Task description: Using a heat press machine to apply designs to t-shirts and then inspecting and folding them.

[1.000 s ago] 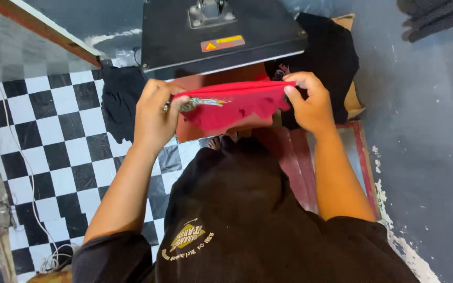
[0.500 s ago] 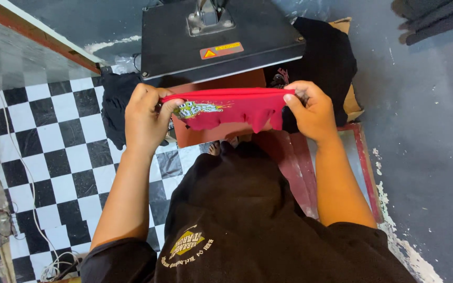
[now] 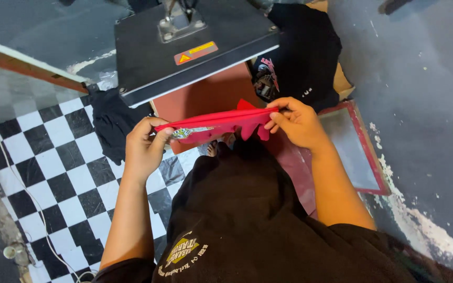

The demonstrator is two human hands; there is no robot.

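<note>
Stretching a red garment flat between them, the left hand and right hand each pinch one end, fingers closed on the cloth, so it hangs taut and level in the air just in front of the heat press. Held that way, the fabric lies smooth rather than bunched (a judgement from its straight upper edge). The press's dark upper plate is raised, leaving the brown lower platen bare behind the cloth. The garment is bright red, folded thin, with a small multicoloured print near the left hand and loose folds drooping by the right.
</note>
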